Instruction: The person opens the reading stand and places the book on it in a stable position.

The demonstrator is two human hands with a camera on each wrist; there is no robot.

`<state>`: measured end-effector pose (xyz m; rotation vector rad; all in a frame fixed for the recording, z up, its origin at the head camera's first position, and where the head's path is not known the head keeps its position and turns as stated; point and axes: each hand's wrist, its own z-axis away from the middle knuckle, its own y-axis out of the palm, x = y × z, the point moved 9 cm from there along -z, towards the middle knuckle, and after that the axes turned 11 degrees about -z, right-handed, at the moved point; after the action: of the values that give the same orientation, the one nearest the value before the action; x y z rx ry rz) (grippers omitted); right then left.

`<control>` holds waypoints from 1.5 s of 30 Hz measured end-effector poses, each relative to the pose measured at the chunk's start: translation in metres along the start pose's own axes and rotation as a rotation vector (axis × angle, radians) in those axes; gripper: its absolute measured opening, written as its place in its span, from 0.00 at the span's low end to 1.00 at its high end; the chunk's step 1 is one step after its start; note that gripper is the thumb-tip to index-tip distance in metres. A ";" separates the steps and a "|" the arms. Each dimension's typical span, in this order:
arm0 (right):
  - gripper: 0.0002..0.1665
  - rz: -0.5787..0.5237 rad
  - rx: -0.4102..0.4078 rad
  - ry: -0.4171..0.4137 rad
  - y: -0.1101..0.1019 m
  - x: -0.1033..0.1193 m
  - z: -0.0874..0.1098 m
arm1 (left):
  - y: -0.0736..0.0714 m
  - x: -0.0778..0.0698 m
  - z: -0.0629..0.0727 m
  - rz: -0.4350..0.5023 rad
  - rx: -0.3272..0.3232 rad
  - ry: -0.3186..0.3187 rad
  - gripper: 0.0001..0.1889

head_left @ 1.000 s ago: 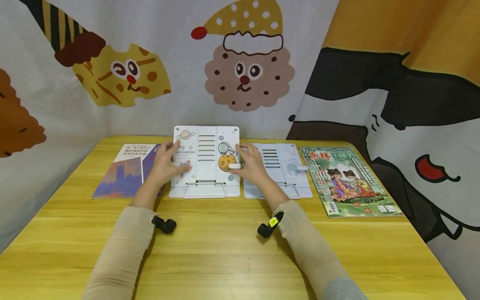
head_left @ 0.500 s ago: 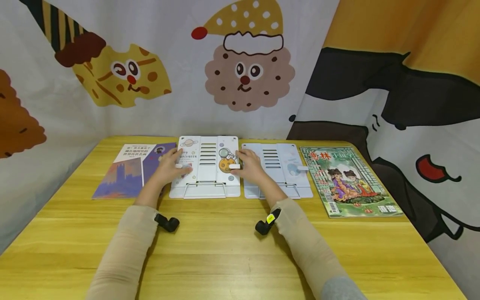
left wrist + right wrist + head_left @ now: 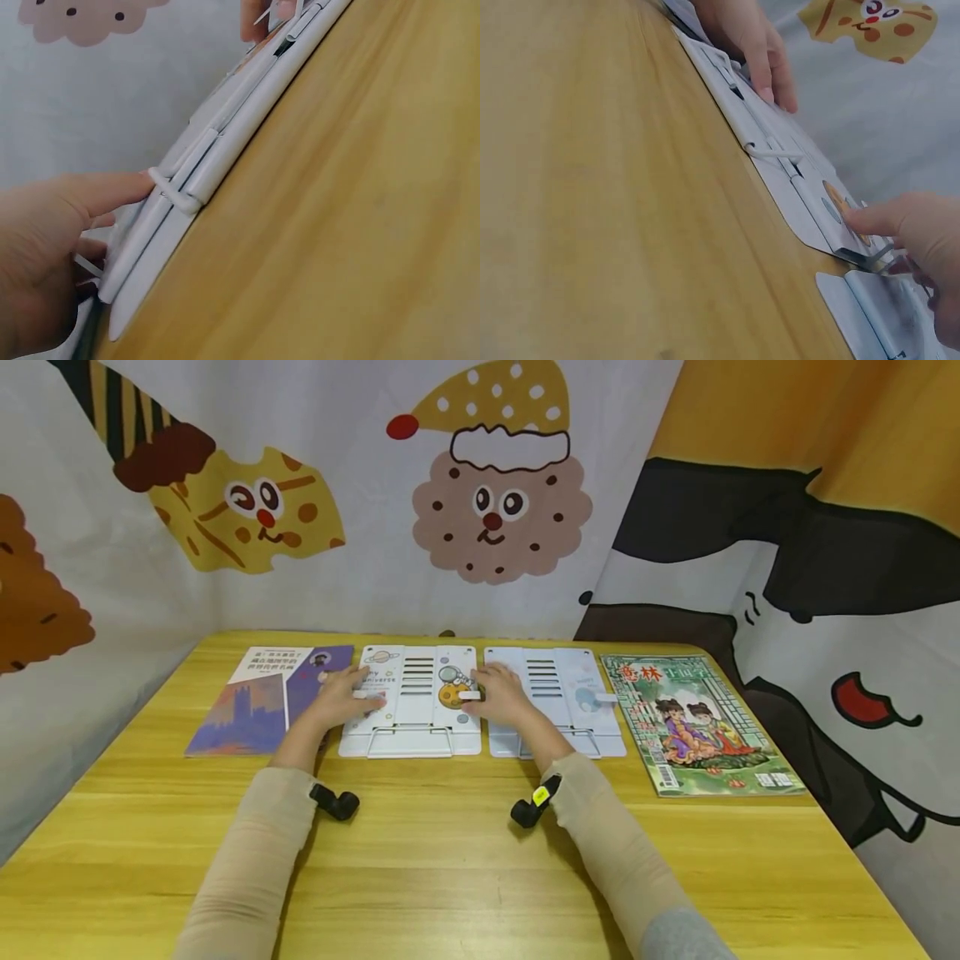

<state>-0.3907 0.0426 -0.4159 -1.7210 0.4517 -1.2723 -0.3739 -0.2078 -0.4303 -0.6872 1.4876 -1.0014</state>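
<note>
A white book stand [image 3: 417,714] with an astronaut and planet print lies low on the table, its wire ledge toward me. My left hand [image 3: 334,697] holds its left edge, thumb on the printed face and the other fingers along the side. On the opposite edge my right hand [image 3: 500,695] grips in the same way, thumb beside the white page clip. In the left wrist view the left thumb presses on the stand [image 3: 202,161] while the other fingers are partly hidden behind its edge. The right wrist view shows the right thumb on the orange planet print [image 3: 838,202].
A second, pale blue-white book stand [image 3: 557,714] lies close to the right hand. Further right is a green magazine [image 3: 705,727]. A purple book [image 3: 247,714] lies left of the left hand. A printed curtain [image 3: 300,602] hangs behind the wooden table [image 3: 450,860].
The astronaut book stand's top edge has come down, so its panel now lies lower and flatter. Both hands have stayed at its sides, with the left shifting slightly inward.
</note>
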 end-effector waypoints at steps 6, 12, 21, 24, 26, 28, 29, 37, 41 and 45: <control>0.37 -0.044 -0.149 -0.118 -0.017 0.024 0.018 | -0.024 -0.016 0.015 -0.050 -0.103 0.086 0.38; 0.27 -0.127 -0.242 -0.203 -0.030 0.053 0.040 | -0.042 -0.033 0.044 -0.061 -0.169 0.154 0.29; 0.21 -0.251 -0.145 -0.169 -0.004 0.056 0.065 | -0.018 -0.039 0.067 0.054 -0.047 0.180 0.21; 0.20 -0.301 -0.116 -0.126 0.006 0.051 0.068 | -0.010 -0.042 0.069 0.071 -0.019 0.194 0.20; 0.20 -0.326 -0.104 -0.101 0.012 0.049 0.069 | -0.006 -0.045 0.069 0.087 -0.016 0.205 0.19; 0.19 -0.350 -0.093 -0.087 0.016 0.047 0.069 | -0.003 -0.047 0.069 0.107 -0.011 0.200 0.18; 0.19 -0.357 -0.091 -0.085 0.018 0.047 0.069 | -0.001 -0.048 0.068 0.115 -0.012 0.197 0.17; 0.20 -0.386 -0.108 -0.119 0.024 0.051 0.065 | 0.005 -0.049 0.066 0.141 -0.025 0.200 0.16; 0.21 -0.441 -0.105 -0.103 0.025 0.050 0.063 | 0.007 -0.044 0.066 0.177 -0.010 0.192 0.17; 0.24 -0.470 -0.087 -0.083 0.028 0.049 0.061 | 0.010 -0.037 0.065 0.248 0.038 0.162 0.18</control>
<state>-0.3110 0.0198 -0.4144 -2.0200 0.0503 -1.5156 -0.3026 -0.1843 -0.4201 -0.3899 1.6452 -0.9079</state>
